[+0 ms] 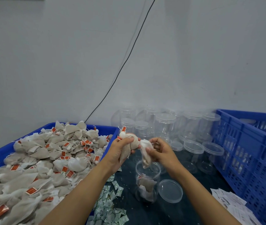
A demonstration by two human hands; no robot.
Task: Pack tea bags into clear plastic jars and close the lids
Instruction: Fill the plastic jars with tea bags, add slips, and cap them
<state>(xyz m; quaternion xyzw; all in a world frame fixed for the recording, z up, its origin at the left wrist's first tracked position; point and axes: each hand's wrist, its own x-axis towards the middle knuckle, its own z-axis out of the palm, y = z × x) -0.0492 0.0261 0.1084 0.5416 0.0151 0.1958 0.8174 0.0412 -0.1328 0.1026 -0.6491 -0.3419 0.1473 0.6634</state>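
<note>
Clear plastic forms the open jar, which stands upright on the dark table in the head view, between the two forearms. Several tea bags already lie in its lower half. Its lid lies flat on the table just beside the jar, on the right. Above the jar mouth, the left hand grips a bunch of tea bags, fingers curled round them, with red tags protruding at the top. The right hand pinches a single tea bag between thumb and fingertips; this bag hangs down with its lower end at the jar opening. The two hands are close together, and the single bag touches the bunch. On the left, a blue tray holds a large heap of loose tea bags with red tags and white strings. At the back, against the grey wall, stands a group of empty jars with lids fitted. On the right stands a blue crate with perforated walls. Small green-printed sachets lie scattered on the table near the left forearm, and white sachets lie beside the crate. A black cable runs diagonally down the wall.
</note>
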